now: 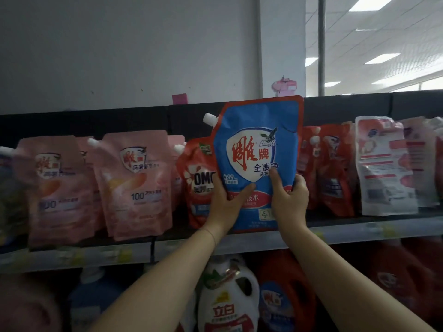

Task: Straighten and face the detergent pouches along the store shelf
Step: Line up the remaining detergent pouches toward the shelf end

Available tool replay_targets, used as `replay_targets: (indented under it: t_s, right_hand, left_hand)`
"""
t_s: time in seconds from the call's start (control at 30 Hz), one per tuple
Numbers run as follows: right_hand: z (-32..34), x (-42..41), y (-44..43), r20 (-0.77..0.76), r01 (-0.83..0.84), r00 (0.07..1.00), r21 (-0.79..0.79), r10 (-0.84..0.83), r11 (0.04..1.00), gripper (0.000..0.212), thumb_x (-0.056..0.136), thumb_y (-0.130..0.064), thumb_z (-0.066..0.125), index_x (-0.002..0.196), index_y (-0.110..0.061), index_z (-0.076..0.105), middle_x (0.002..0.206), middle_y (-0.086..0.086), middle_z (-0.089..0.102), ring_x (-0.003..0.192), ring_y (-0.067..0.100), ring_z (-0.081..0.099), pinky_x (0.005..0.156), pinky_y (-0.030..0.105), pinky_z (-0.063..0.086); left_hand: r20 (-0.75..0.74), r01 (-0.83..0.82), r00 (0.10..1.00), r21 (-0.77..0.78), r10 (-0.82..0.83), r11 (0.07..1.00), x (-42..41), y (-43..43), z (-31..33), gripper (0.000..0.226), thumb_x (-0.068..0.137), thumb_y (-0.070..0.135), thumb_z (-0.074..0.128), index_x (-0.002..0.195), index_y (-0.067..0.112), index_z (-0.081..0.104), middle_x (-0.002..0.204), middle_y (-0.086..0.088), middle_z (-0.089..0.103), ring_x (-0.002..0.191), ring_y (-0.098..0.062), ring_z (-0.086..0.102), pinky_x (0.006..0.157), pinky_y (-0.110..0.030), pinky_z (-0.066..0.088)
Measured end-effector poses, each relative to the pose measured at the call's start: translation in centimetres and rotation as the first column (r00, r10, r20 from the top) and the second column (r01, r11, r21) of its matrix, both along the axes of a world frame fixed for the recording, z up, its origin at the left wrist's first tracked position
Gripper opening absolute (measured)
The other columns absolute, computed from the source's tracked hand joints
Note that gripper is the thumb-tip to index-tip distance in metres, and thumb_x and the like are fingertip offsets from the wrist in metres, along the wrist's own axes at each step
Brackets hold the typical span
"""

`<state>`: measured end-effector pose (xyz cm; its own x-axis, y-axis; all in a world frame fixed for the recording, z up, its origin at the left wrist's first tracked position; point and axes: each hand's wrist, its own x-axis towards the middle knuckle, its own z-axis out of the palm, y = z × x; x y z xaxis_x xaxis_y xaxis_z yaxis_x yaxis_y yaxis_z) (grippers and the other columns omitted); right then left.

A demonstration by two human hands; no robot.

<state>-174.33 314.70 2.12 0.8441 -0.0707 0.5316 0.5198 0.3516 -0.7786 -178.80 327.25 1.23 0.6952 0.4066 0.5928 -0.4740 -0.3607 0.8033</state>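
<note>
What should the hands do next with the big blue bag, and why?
Probably ease the blue pouch back and stand it on the shelf, in line with its neighbours. The left hand and right hand both grip its lower part. Its front faces out, but it is held in front of the row and covers part of the red OMO pouch.

Glossy plastic blue pouch (257, 149); matt pink pouches (136, 185); smooth shelf edge (359, 231).

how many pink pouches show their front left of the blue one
2: a left pink pouch and a right pink pouch, which stands near the red OMO pouch. Pink edges behind both suggest that more are hidden.
</note>
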Motion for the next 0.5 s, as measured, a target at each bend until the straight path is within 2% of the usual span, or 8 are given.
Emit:
replay_targets:
  t_s: [0.1,0.17,0.23,0.27,0.33,0.37,0.43,0.5]
  right_hand:
    - [0.1,2.2,-2.7,-0.03,0.03,0.999,-0.011,-0.03,0.999,0.044,0.081,-0.047,0.072,0.104,-0.019,0.047,0.093,-0.001,0.065,0.081,0.013,0.069,0.066,0.031,0.059]
    - [-0.1,3.8,-4.4,-0.031,0.067,0.997,-0.016,-0.067,0.998,0.05,0.08,-0.047,0.073,0.106,-0.016,0.043,0.091,-0.002,0.062,0.078,0.011,0.067,0.061,0.025,0.056]
    - [-0.6,5.5,-5.9,-0.041,0.095,0.995,-0.009,-0.095,0.995,0.054,0.079,-0.045,0.073,0.108,-0.014,0.041,0.091,-0.002,0.061,0.078,0.01,0.066,0.059,0.022,0.053]
    - [-0.8,6.4,-6.5,-0.05,0.104,0.993,-0.006,-0.105,0.995,0.055,0.079,-0.044,0.074,0.11,-0.013,0.039,0.092,-0.002,0.061,0.078,0.009,0.065,0.058,0.02,0.052]
    - [-0.9,8.2,-7.7,-0.052,0.112,0.992,-0.021,-0.113,0.993,0.056,0.081,-0.042,0.073,0.112,-0.012,0.036,0.093,-0.004,0.059,0.077,0.005,0.063,0.053,0.014,0.05]
    - [-0.9,9.0,-8.0,-0.05,0.116,0.992,-0.043,-0.118,0.992,0.055,0.082,-0.041,0.073,0.112,-0.013,0.036,0.093,-0.004,0.058,0.076,0.003,0.061,0.05,0.011,0.048]
    - [-1.0,10.7,-8.8,-0.033,0.135,0.99,-0.111,-0.14,0.985,0.052,0.084,-0.041,0.07,0.111,-0.013,0.035,0.094,-0.003,0.057,0.077,0.003,0.059,0.047,0.009,0.046]
    - [-1.3,11.8,-9.2,-0.003,0.192,0.981,-0.168,-0.196,0.967,0.056,0.084,-0.05,0.065,0.116,-0.013,0.038,0.104,0.003,0.059,0.085,0.01,0.061,0.057,0.013,0.05]
  left_hand:
    - [0.034,-0.027,0.999,-0.023,0.027,0.999,2.3,-2.7,-0.3,0.095,0.068,0.051,0.08,0.143,0.032,0.025,0.133,0.013,0.052,0.12,-0.005,0.054,0.096,-0.029,0.05]
    - [0.062,-0.027,0.998,-0.035,0.029,0.999,3.6,-5.0,-0.4,0.07,0.079,0.033,0.078,0.129,0.038,0.029,0.119,0.024,0.052,0.102,0.015,0.054,0.084,-0.012,0.049]
    - [0.073,-0.018,0.997,-0.051,0.021,0.999,5.1,-7.1,-0.6,0.058,0.083,0.02,0.074,0.116,0.041,0.032,0.106,0.028,0.053,0.083,0.022,0.056,0.067,-0.004,0.048]
    - [0.078,-0.02,0.997,-0.063,0.025,0.998,5.9,-8.0,-0.8,0.058,0.083,0.02,0.074,0.119,0.04,0.034,0.109,0.023,0.057,0.085,0.019,0.059,0.068,-0.007,0.05]
    - [0.072,-0.047,0.996,-0.092,0.054,0.995,7.7,-9.6,-1.2,0.067,0.081,0.028,0.076,0.133,0.03,0.033,0.12,0.009,0.061,0.099,0.0,0.064,0.077,-0.023,0.057]
    - [0.071,-0.072,0.994,-0.096,0.079,0.993,8.4,-10.2,-1.3,0.068,0.081,0.033,0.075,0.134,0.027,0.033,0.122,0.006,0.061,0.102,-0.007,0.065,0.08,-0.03,0.058]
    - [0.094,-0.137,0.985,-0.098,0.146,0.986,10.1,-11.4,-1.6,0.058,0.084,0.038,0.071,0.128,0.032,0.033,0.122,0.005,0.061,0.102,-0.009,0.064,0.083,-0.033,0.058]
    - [0.118,-0.198,0.971,-0.101,0.21,0.975,11.3,-12.2,-1.7,0.052,0.085,0.044,0.065,0.124,0.039,0.032,0.122,0.005,0.06,0.102,-0.008,0.063,0.084,-0.034,0.057]
